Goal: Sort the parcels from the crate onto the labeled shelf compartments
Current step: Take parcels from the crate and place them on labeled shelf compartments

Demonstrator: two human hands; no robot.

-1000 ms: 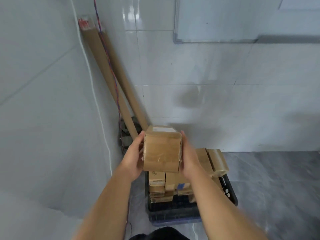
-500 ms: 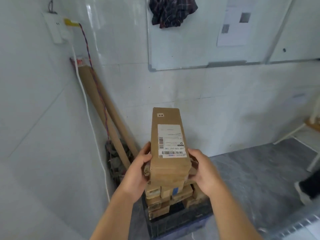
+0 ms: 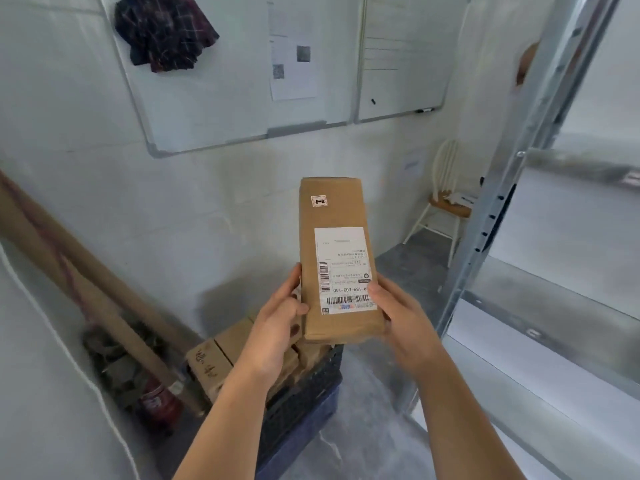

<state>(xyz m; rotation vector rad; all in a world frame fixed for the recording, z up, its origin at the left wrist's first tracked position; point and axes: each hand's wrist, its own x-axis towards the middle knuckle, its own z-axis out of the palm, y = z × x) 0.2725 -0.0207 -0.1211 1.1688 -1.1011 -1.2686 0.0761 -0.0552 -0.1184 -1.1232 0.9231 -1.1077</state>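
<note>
One brown parcel (image 3: 337,261) is held upright in front of the person, above the crate (image 3: 304,393) and clear of it, gripped at its lower end by both hands. The left hand (image 3: 277,327) clamps the left edge, thumb laid on the front face and fingers curled behind out of view. The right hand (image 3: 401,320), slightly blurred, pinches the right edge the same way, thumb on the margin of the shipping label (image 3: 343,271).

A second ago the box was shown end-on over the crate. It has since been tipped so its labelled face meets the camera, and the view has swung right to bring in the metal shelf (image 3: 502,202). That suggests the reading step is under way: a small handwritten sticker (image 3: 319,201) near the top appears to read 1-2, probably the compartment code. Placement has not begun.

More parcels (image 3: 214,362) remain stacked in the crate, so the sort looks far from finished. The shelf stands to the right, its steel boards bare where visible; its labels are too blurred to read. Its upright post lies between the parcel and the boards, so the box will likely need to be carried around it.

Cardboard tubes (image 3: 86,271) lean in the left corner, a whiteboard (image 3: 225,98) hangs on the wall, and a chair (image 3: 446,206) sits beyond.
</note>
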